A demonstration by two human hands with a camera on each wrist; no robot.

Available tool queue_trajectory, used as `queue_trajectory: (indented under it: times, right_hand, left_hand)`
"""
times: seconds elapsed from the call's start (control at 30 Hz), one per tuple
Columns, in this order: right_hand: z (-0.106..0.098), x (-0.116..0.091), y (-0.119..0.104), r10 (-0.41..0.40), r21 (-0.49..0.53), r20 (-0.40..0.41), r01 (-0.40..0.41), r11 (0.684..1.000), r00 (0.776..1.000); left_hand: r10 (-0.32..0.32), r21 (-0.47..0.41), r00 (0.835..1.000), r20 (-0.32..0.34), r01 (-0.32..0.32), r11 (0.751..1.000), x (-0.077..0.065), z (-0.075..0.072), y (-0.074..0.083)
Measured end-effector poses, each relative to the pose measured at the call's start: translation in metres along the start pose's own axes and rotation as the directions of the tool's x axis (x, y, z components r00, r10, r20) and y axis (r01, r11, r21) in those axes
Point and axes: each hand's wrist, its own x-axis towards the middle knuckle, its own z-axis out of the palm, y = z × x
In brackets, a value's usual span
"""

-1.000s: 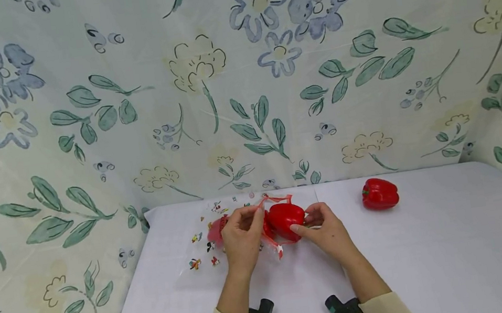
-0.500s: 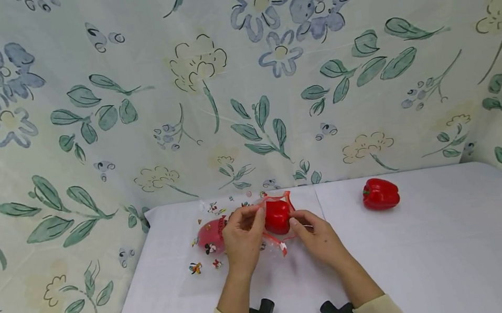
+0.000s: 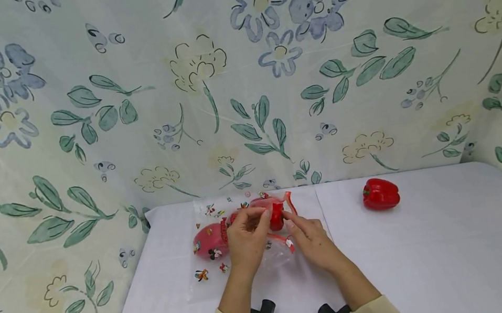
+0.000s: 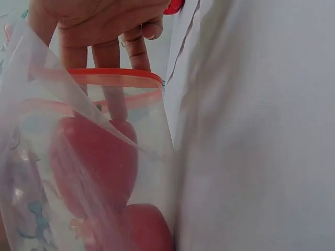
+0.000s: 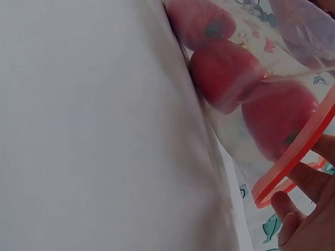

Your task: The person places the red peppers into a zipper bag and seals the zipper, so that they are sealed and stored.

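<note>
Right hand (image 3: 313, 242) moved left, fingers (image 4: 114, 100) inside bag (image 4: 149, 120)

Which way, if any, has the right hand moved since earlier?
Yes: in the head view, the right hand has moved left, away from the unmoved red pepper outside the bag.

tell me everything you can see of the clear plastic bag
The clear plastic bag has a red-orange band along its open mouth and small cartoon prints. It lies on the white table, mouth to the right; at least three red bell peppers show inside. The left hand pinches it near the mouth; the right hand has fingers inside.
</note>
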Motion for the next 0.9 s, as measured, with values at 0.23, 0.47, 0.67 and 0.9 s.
queue_trajectory:
  times: [0.23, 0.47, 0.67, 0.9]
  right_hand:
    - [-0.002, 0.001, 0.001, 0.045, -0.016, -0.011, -0.045, 0.999, 0.999]
    - [-0.016, 0.007, 0.009, 0.122, 0.002, -0.088, -0.122, 0.993, 0.989]
    - [-0.04, 0.009, 0.02, 0.207, 0.062, -0.229, -0.198, 0.978, 0.951]
    - [-0.067, 0.007, 0.044, 0.259, 0.189, -0.635, -0.179, 0.966, 0.728]
  left_hand:
    - [0.014, -0.009, 1.0, -0.003, -0.014, 1.0, 0.002, -0.002, -0.001]
    - [0.014, 0.001, 1.0, -0.024, -0.014, 1.0, 0.002, -0.004, -0.001]
    - [0.013, -0.007, 0.999, -0.035, -0.013, 1.0, 0.003, -0.006, -0.002]
    - [0.005, 0.001, 0.999, -0.043, -0.005, 1.0, 0.002, -0.007, -0.003]
